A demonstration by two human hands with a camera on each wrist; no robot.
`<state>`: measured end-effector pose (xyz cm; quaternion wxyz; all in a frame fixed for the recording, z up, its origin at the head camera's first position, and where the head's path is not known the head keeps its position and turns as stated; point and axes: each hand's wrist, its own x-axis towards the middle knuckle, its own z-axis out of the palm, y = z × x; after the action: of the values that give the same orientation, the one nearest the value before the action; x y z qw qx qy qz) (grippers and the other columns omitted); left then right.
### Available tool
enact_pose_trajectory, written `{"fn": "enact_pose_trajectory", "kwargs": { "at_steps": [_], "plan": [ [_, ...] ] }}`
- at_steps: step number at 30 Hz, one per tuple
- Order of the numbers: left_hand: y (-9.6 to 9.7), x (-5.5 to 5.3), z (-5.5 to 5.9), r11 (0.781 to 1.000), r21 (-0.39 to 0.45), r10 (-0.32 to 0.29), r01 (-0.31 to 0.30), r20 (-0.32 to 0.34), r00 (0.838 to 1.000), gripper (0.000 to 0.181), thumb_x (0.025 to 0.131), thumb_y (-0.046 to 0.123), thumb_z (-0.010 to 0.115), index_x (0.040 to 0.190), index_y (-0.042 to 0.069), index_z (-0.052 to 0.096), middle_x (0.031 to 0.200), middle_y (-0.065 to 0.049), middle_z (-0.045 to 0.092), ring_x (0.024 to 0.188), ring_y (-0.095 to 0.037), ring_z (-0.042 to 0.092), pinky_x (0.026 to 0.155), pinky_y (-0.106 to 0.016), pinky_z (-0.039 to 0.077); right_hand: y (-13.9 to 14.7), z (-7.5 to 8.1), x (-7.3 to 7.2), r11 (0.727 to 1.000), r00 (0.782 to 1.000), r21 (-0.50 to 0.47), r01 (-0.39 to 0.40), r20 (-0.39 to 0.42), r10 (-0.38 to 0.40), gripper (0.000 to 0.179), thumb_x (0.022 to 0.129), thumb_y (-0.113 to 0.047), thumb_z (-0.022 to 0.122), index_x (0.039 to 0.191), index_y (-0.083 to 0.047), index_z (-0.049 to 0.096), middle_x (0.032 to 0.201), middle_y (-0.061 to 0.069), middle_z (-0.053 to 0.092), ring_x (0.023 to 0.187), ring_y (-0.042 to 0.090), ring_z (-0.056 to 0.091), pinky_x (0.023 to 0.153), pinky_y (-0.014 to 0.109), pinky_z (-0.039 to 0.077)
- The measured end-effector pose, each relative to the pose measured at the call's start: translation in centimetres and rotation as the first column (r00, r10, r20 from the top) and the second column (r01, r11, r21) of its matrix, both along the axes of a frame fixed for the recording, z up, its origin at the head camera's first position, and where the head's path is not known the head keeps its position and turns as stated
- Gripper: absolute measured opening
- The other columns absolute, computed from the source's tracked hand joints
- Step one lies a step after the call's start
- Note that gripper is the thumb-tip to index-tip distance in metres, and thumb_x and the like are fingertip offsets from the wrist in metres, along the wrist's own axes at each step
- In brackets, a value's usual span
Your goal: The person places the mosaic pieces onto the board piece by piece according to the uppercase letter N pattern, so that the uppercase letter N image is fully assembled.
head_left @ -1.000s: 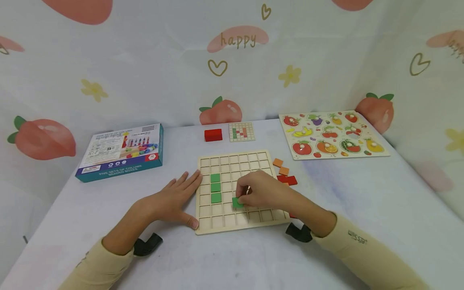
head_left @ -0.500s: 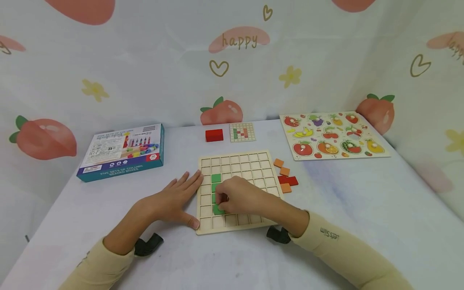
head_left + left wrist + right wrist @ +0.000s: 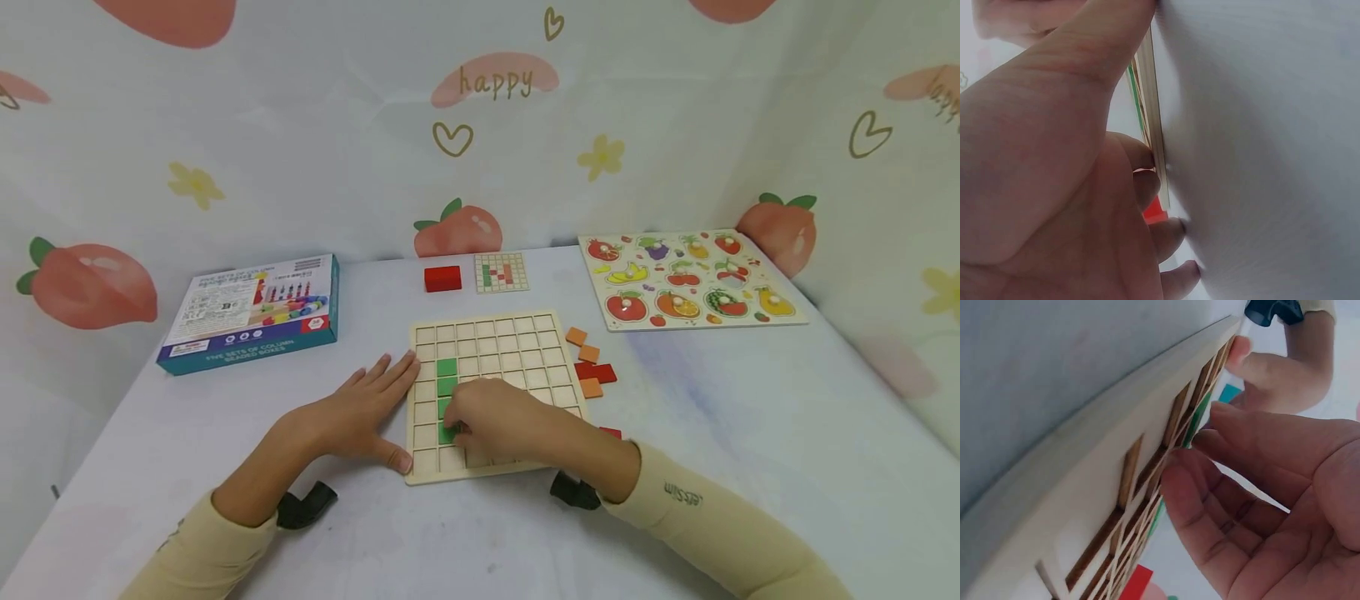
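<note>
A wooden grid board (image 3: 495, 472) lies on the table, with a column of green square tiles (image 3: 447, 367) in its second column from the left. My right hand (image 3: 498, 421) is bent over the lowest green tile (image 3: 447, 434), its thumb and fingertips pinching at it; this tile looks level in its cell. In the right wrist view, the thumb and curled fingers of that hand (image 3: 1260, 487) meet close to the green edge (image 3: 1197, 420). Spread flat, my left hand (image 3: 352, 421) steadies the board's left edge, its fingertips and thumb touching the rim.
Loose orange tiles (image 3: 590, 388) and red tiles (image 3: 604, 373) lie right of the board. Behind it are a red block (image 3: 442, 278) and a small pattern card (image 3: 502, 273). A bead set box (image 3: 247, 312) stands back left, a fruit puzzle (image 3: 690, 279) back right.
My right hand carried a green tile left across the board to the cell below the other green ones, where it now sits lower. The left hand stayed in place.
</note>
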<state>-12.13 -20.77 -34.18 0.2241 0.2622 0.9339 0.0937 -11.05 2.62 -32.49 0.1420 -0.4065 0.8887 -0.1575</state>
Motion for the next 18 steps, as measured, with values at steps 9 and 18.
{"fn": "enact_pose_trajectory", "kwargs": {
  "at_steps": [9,18],
  "plan": [
    [0.1,-0.1,0.0,1.0,0.0,0.0,0.0,-0.003,1.0,0.133,0.067,0.076,0.074,0.162,0.01,0.009,0.168,-0.01,0.002,0.151,-0.041,-0.004,0.117,-0.062,0.006,3.6,0.2,1.2,0.993,1.0,-0.113,0.025,0.013,-0.024,0.008,0.09,-0.007,0.074,0.095,-0.011,0.079,0.082,-0.009,0.06,0.073,0.006,0.052,0.067,0.02,0.047],
    [0.1,0.0,0.1,1.0,-0.007,0.006,-0.006,-0.001,1.0,0.133,0.066,0.075,0.074,0.162,0.01,0.009,0.168,-0.01,0.001,0.151,-0.04,-0.005,0.117,-0.062,0.006,11.4,1.1,1.5,0.977,0.979,-0.079,0.199,0.064,-0.195,0.009,0.086,-0.01,0.079,0.09,-0.015,0.074,0.081,-0.013,0.059,0.073,0.008,0.054,0.067,0.024,0.051]
  ]
}}
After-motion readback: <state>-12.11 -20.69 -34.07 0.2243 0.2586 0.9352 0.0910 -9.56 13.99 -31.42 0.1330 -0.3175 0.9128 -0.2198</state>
